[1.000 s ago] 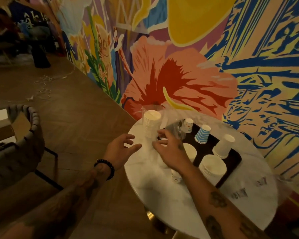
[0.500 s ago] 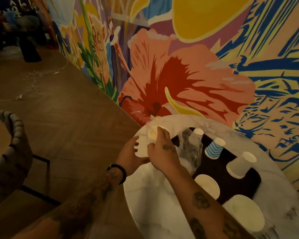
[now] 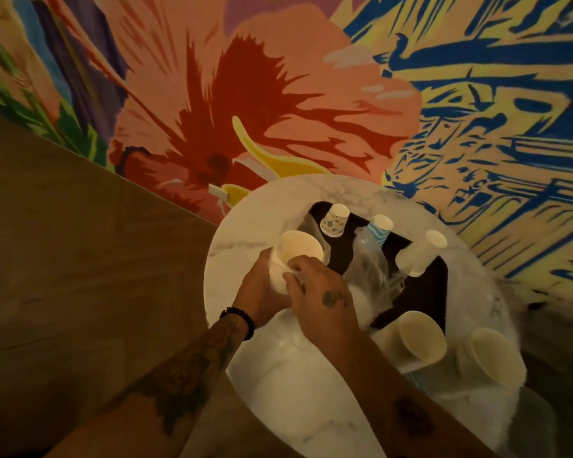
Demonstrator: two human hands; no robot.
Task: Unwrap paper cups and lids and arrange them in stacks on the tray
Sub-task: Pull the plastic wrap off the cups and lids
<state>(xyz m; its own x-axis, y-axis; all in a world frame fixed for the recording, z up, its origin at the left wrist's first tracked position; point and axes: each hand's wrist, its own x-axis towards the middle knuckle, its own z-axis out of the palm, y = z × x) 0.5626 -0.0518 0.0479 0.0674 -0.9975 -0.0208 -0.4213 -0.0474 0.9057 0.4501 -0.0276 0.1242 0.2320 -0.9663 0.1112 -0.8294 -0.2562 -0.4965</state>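
Both hands are on the same stack of white paper cups [image 3: 296, 251], which sits near the table's 9 o'clock edge, just off the dark tray [image 3: 440, 285]. My left hand [image 3: 262, 292] is wrapped around the stack's side from the 8 o'clock direction, fingers curled snug against it, so that one's clamped on. My right hand [image 3: 318, 292] comes over from 5 o'clock, fingertips [image 3: 293, 271] bunched tight together right at the rim of the stack. They look pinched on the clear plastic wrap [image 3: 371, 276], but it's too see-through there to be sure whether I've got wrap or cup edge. Either way, that hand is closed down, not spread.

The wrap trails off toward 3 o'clock, crumpled across the tray's near left part.

On the tray: a small patterned cup [image 3: 334, 221] upside down at the 11 o'clock corner, a blue striped cup [image 3: 379, 229] beside it at 12, a white stack [image 3: 417, 256] tilted over at about 2 o'clock. Down at 4 o'clock there's a wide white stack [image 3: 420, 338] at the tray's near edge, and another stack [image 3: 493, 355] just beside it, off toward the table's rim.

All of it is on the round marble table [image 3: 295, 391], with the mural wall [image 3: 278, 94] behind.
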